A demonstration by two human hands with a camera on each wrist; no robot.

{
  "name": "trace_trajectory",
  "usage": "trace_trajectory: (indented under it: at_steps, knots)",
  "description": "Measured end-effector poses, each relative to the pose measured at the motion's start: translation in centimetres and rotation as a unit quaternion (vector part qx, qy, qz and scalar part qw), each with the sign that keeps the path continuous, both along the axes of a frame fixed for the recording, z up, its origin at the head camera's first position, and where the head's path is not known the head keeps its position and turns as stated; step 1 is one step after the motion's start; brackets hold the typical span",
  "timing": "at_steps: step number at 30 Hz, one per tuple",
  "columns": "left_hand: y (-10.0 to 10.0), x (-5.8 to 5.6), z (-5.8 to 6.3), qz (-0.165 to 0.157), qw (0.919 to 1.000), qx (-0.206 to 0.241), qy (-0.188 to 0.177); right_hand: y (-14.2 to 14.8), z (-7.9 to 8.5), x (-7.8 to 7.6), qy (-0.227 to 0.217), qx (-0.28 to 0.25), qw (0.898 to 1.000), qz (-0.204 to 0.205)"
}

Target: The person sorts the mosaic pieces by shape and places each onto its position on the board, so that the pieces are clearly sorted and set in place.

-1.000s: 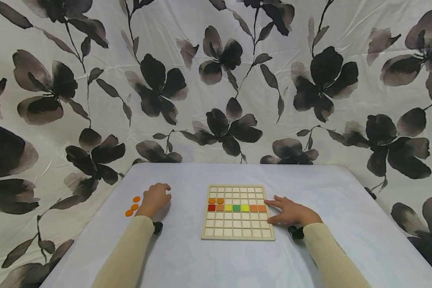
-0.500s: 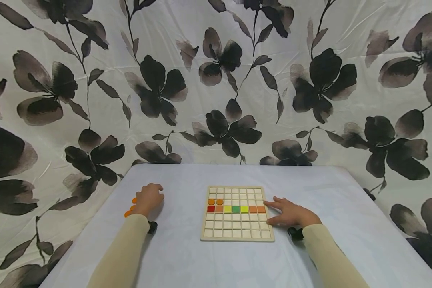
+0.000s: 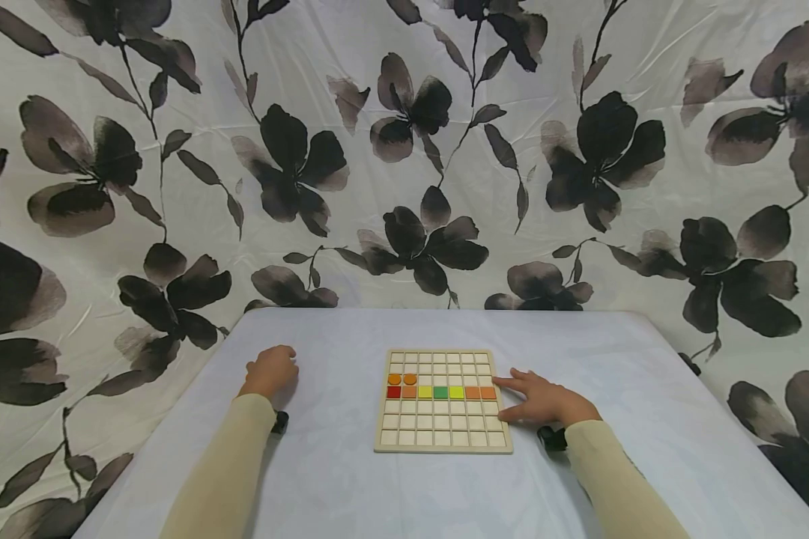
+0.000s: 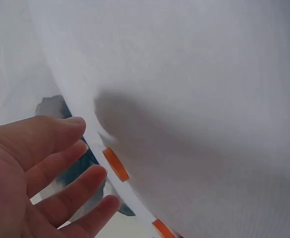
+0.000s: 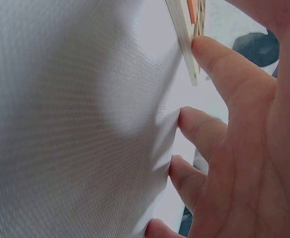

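My left hand [image 3: 270, 372] is over the left side of the table. The left wrist view shows its fingers apart and loosely bent, holding nothing, close to an orange disc [image 4: 116, 164]; part of another orange disc [image 4: 163, 229] shows lower down. These discs are hidden behind the hand in the head view. At the wooden grid board [image 3: 445, 451], my right hand [image 3: 549, 400] lies spread along the right edge. One of its fingertips touches the board's side [image 5: 182, 39] in the right wrist view, while other fingertips rest on the cloth.
A row of coloured squares, red, orange, yellow and green [image 3: 440, 393], crosses the board. Above its left end sit two orange discs [image 3: 410, 379]. White cloth covers the table [image 3: 337, 479], and a floral curtain [image 3: 350, 254] hangs behind it.
My left hand has moved left and a little toward me, covering the orange discs that showed beside it. The right hand stays at the board's edge.
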State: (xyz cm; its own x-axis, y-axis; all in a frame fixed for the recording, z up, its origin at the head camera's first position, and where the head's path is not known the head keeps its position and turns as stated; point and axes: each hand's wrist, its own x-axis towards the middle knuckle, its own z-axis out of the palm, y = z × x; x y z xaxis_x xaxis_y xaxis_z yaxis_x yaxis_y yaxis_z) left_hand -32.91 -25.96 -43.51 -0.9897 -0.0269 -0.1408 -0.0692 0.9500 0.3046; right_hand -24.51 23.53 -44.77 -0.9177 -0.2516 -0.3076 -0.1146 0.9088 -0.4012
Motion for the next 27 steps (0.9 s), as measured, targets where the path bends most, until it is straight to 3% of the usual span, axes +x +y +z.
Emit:
trace_trajectory:
  at_steps: [9,20,27]
  knots:
    - [0.0,-0.1,-0.2,-0.006,0.9997,-0.021,-0.009,-0.2,0.1,0.1,-0.001,0.005,1.0,-0.006]
    - [-0.9,0.2,-0.1,-0.008,0.9974,-0.057,0.042,-0.2,0.0,0.1,0.001,0.006,1.0,-0.012]
    - [-1.1,0.3,0.0,0.0,0.997,-0.066,0.041,-0.2,0.1,0.1,0.001,0.007,1.0,-0.012]
